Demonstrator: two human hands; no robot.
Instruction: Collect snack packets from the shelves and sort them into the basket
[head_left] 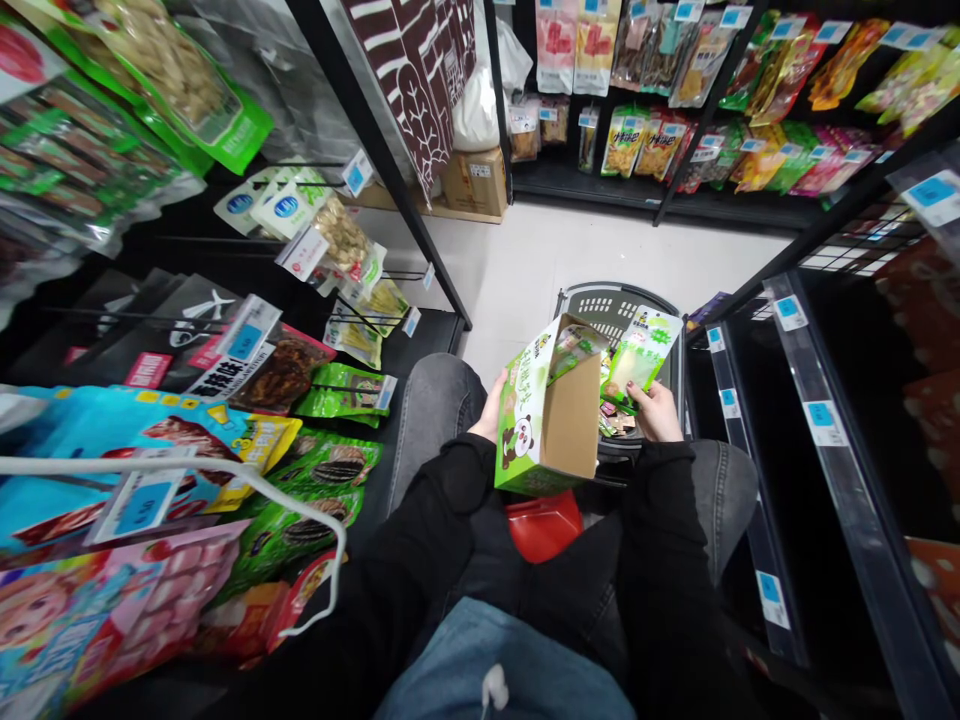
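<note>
With our left hand (pixel 491 405) we are gripping one panda-printed carton (pixel 555 415) by its side, though most of those fingers are hiding behind it. Its open mouth is facing our right fingers, and at least one green pouch (pixel 574 350) is lying inside. With our right hand (pixel 655 410) we are pinching one green-and-white snack pouch (pixel 643 345) near its lower edge, just right of the carton. Beneath and beyond those fingers, one grey shopping basket (pixel 579 304) is holding several small packets (pixel 619 422), overlapping too much for us to count. One red plastic container (pixel 544 525) is sitting nearer us than either set of fingers.
</note>
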